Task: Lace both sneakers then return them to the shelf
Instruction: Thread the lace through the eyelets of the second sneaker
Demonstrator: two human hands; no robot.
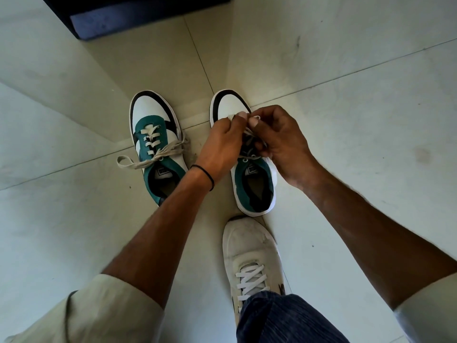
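Two white, green and black sneakers stand side by side on the tiled floor, toes pointing away from me. The left sneaker [154,147] is laced, its cream lace tied in a bow. Over the right sneaker [252,184] both hands meet above the eyelets. My left hand [217,147] pinches one end of the cream lace [254,118] and my right hand [282,144] pinches the other. The hands hide most of that shoe's lacing; only its top eyelets show, with no lace through them.
My own foot in a worn white shoe [252,258] rests just behind the right sneaker. A dark blue block-like edge [123,18] sits at the top left. Pale floor tiles [358,120] spread on all sides.
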